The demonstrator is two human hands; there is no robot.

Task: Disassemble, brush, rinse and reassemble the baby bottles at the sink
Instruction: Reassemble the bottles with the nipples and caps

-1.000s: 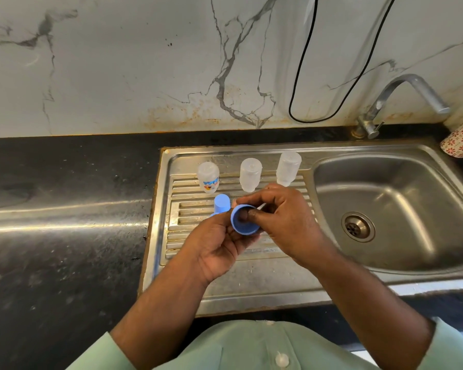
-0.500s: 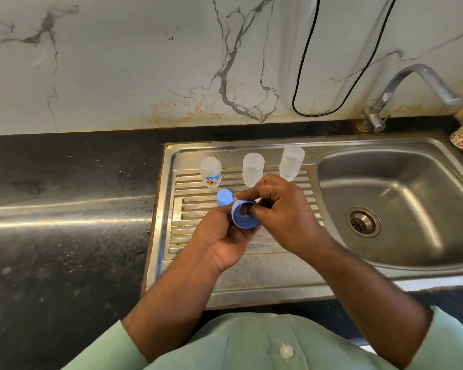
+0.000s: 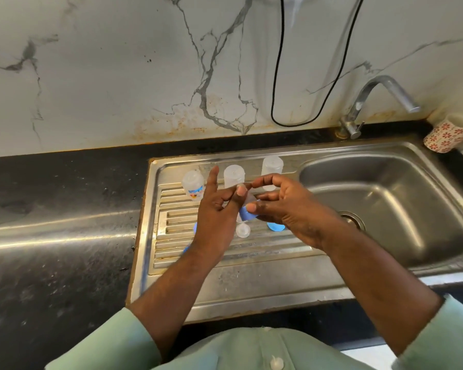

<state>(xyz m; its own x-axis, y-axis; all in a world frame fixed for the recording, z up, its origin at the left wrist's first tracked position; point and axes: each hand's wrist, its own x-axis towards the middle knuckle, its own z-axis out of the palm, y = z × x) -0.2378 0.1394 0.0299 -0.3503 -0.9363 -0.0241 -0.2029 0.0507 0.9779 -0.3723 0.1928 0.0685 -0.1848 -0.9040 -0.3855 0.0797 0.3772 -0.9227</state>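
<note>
Three clear bottle bodies stand upside down in a row at the back of the steel drainboard. My right hand grips a blue collar ring above the drainboard. My left hand has its index finger raised, while thumb and another finger pinch a clear teat sticking out of that ring. A second clear teat lies on the ribs below. A blue part shows under my right hand; more blue pieces are mostly hidden behind my left hand.
The sink basin with its drain lies to the right, and the tap stands behind it. A patterned cup sits at the far right corner. Dark countertop extends left. A black cable hangs on the marble wall.
My left hand has let go of the ring's side and spread its fingers, now pinching the teat. The ring stays in my right hand. My hands sit slightly lower and further right.
</note>
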